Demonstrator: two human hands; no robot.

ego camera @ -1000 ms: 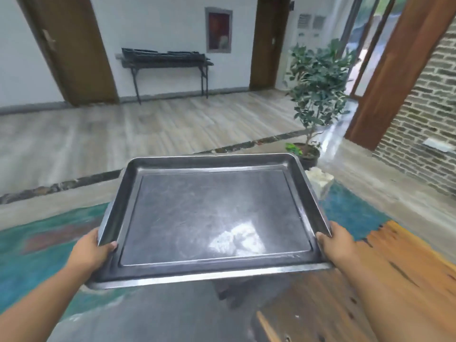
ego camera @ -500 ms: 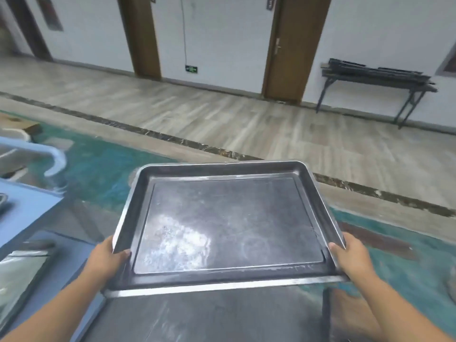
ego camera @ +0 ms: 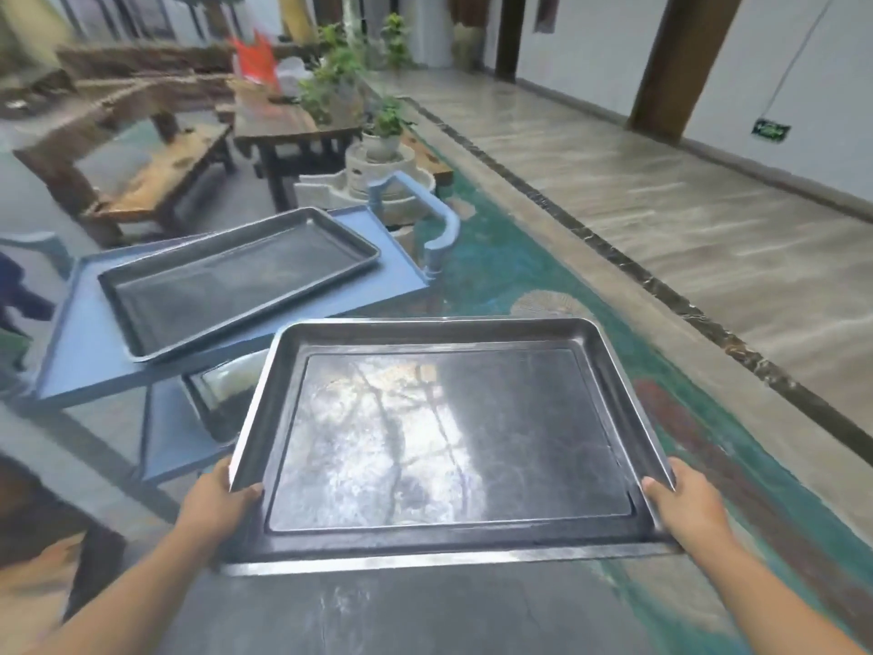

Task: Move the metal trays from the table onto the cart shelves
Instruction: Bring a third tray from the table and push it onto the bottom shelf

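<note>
I hold an empty rectangular metal tray (ego camera: 449,437) level in front of me. My left hand (ego camera: 215,505) grips its near left corner and my right hand (ego camera: 685,510) grips its near right corner, thumbs over the rim. The blue cart (ego camera: 80,352) stands ahead on the left. A second metal tray (ego camera: 236,281) lies on the cart's top shelf. A third tray (ego camera: 222,394) shows on a lower shelf, partly hidden behind the tray I carry.
The cart's grey handle (ego camera: 437,215) rises at its far right end. Beyond it stand a stone mill with a potted plant (ego camera: 378,148), a dark wooden table (ego camera: 288,130) and a wooden bench (ego camera: 151,182). A dark surface (ego camera: 425,612) lies below my arms. Open wood floor stretches right.
My view has swung left while I carry the tray. The blue cart with its trays has come fully into sight; the wall and the side table have left the frame.
</note>
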